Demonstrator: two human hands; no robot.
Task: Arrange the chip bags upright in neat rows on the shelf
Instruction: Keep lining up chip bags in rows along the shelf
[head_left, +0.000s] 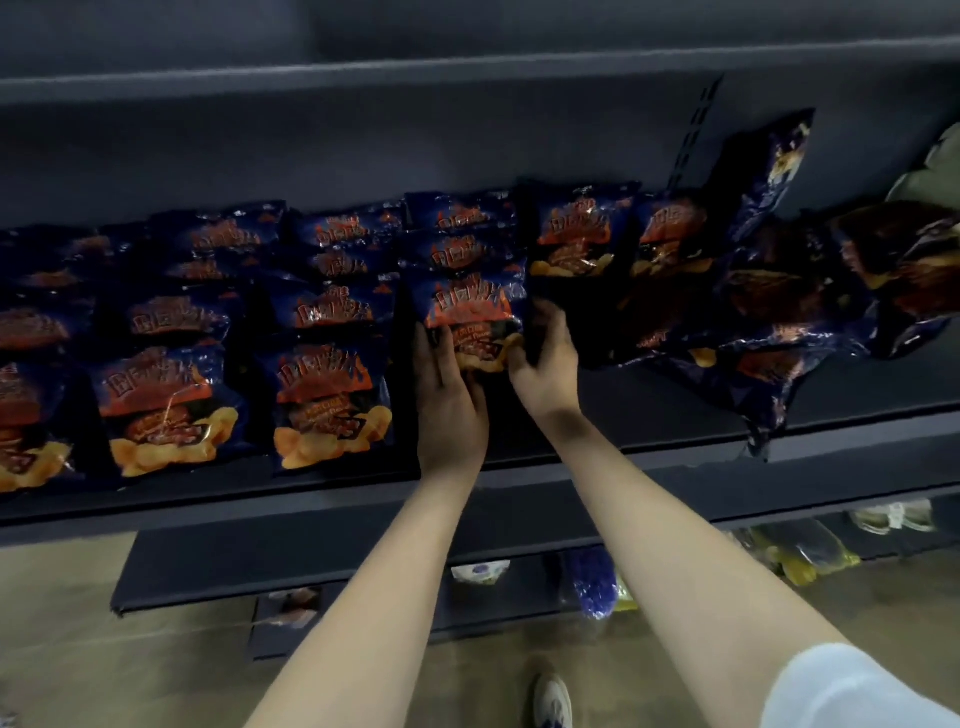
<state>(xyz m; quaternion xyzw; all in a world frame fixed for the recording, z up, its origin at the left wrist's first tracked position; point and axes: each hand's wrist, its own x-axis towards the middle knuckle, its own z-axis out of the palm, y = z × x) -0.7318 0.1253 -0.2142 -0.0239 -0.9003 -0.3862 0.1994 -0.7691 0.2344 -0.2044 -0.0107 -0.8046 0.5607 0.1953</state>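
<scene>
Both hands are on one dark blue foil chip bag with orange flame lettering (467, 317), which stands at the front of a row in the middle of the dark grey metal shelf (649, 400). More bags of the kind are stacked close behind it. The left hand (447, 400) lies along the bag's lower left edge with fairly straight fingers, steadying rather than clutching. The right hand (545, 364) is curled round the lower right corner, thumb at the front and fingers behind. The step in hand looks like seating this bag upright and square in its row. To do it well, the base should be pressed flat onto the shelf so that the bag stands on its bottom seam. Its face should turn straight forward, and its front should come level with the neat rows of upright bags (322, 410) to the left, which stand nearer the shelf lip. A light hold low down seems wise: foil is slippery, and squeezing higher up would crush the chips or tip the bag backward. To the right a loose heap of the same bags (769, 312) lies slumped and overlapping, one hanging over the front edge. So plenty of the task is left, and the row being built needs a firm side against that heap.
</scene>
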